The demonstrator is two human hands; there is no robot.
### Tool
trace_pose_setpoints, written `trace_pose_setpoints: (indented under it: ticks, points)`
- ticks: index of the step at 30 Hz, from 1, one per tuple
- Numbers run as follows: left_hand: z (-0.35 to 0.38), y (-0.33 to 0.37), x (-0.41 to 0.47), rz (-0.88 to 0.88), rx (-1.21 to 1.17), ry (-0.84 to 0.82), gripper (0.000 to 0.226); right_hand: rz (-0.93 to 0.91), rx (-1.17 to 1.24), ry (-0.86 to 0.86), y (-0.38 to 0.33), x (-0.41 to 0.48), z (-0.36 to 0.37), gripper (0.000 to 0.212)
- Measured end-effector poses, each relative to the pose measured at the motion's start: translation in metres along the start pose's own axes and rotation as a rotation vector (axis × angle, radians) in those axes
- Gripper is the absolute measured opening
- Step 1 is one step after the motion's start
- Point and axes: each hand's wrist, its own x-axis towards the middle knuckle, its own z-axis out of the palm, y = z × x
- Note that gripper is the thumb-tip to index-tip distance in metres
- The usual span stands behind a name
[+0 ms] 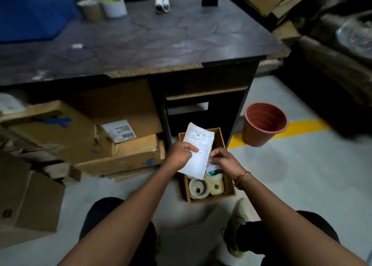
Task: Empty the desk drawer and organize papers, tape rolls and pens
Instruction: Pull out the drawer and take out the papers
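A wooden drawer (pixel 230 187) stands pulled out low at the desk's right side. My left hand (pixel 180 155) grips a stack of white printed papers (pixel 198 145) above the drawer. My right hand (pixel 224 160) is curled just right of the stack, its fingertips at the papers' edge and on a crumpled white scrap; whether it grips is unclear. Inside the drawer lie two pale tape rolls (pixel 207 186) and something teal (pixel 212 172), partly hidden by the papers.
The dark desk top (pixel 153 42) carries two rolls (pixel 104 9) at the back left and two small white items (pixel 162 4). Cardboard boxes (pixel 84 137) fill the space under the desk and to the left. A terracotta pot (pixel 263 124) stands on the floor right.
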Motion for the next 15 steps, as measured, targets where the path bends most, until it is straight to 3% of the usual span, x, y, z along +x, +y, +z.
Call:
trace_pose_setpoints:
  ticks: [8,15]
  points:
    - [-0.101,0.059,-0.048,0.167,-0.197,0.167,0.040,-0.331,0.105,-0.107,-0.120,-0.054,0.048,0.030]
    - [-0.220,0.101,-0.061,0.251,-0.229,0.305,0.038,-0.401,0.133,-0.286,-0.187,-0.061,0.089,0.026]
